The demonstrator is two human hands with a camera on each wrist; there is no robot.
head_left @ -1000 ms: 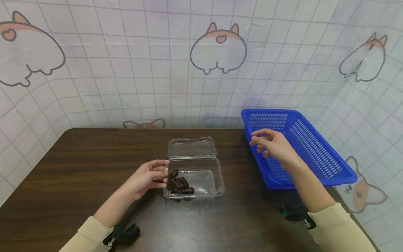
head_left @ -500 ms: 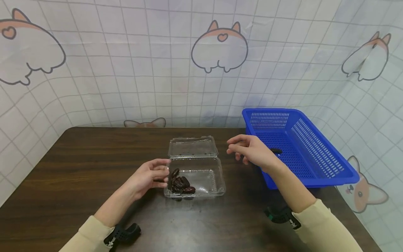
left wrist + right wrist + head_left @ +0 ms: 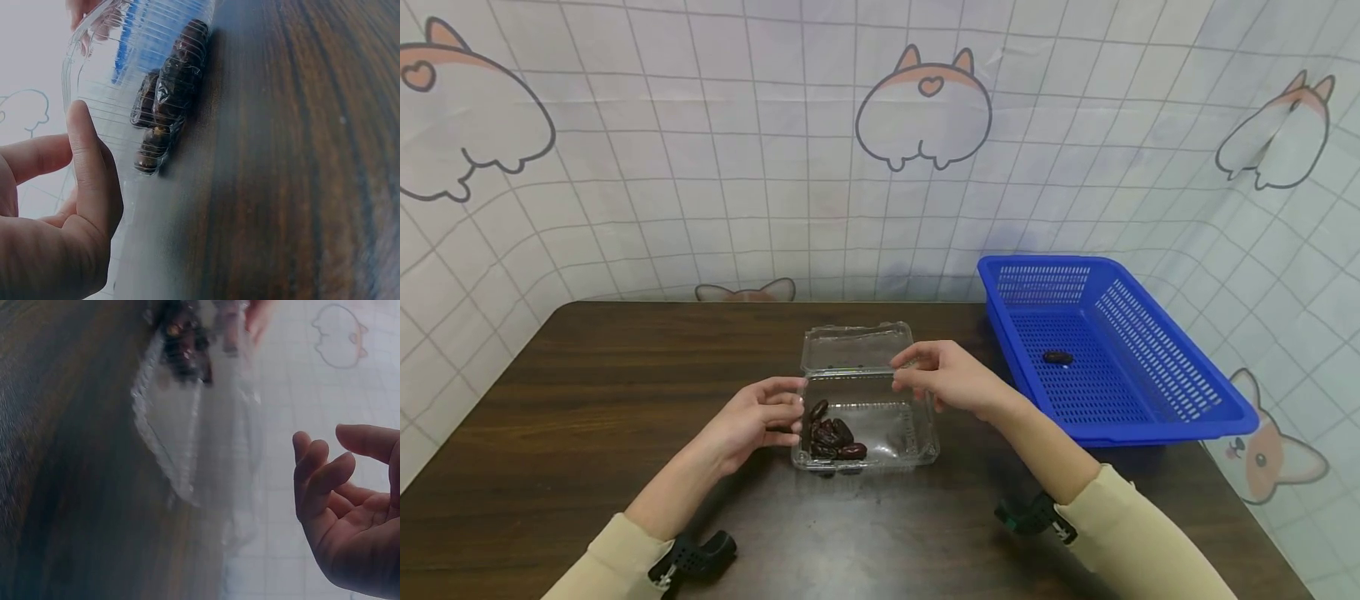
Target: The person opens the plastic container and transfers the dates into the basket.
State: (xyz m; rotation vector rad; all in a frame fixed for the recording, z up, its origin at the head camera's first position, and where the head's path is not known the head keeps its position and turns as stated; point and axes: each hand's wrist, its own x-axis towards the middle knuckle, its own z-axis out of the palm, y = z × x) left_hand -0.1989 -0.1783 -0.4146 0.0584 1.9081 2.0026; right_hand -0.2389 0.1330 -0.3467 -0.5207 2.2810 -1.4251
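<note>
Loosely spread, the left hand (image 3: 760, 421) rests its fingertips against the left wall of a clear plastic clamshell container (image 3: 883, 437); its fingers touch that side without wrapping round it. The container sits on a dark wood-grain table (image 3: 625, 383), its hinged lid (image 3: 857, 348) folded back toward the far edge. Inside, a small cluster of dark, wrinkled dates (image 3: 833, 435) lies heaped at the left, close to the wall that the left hand touches, while the right part of the container's floor is bare. Above the rear right corner hovers the right hand (image 3: 955, 379), its fingers softly bent and the thumb apart from them, gripping nothing; the right wrist view shows that gap between thumb and fingertips. Farther right stands a blue plastic basket (image 3: 1112, 392) with slotted sides, and a single date (image 3: 1057, 357) lies on its floor, nearer the left side. Black bands circle both wrists by the pale yellow sleeves (image 3: 1138, 533), and behind the table hangs a white gridded backdrop (image 3: 700, 125) printed with cartoon corgis.
</note>
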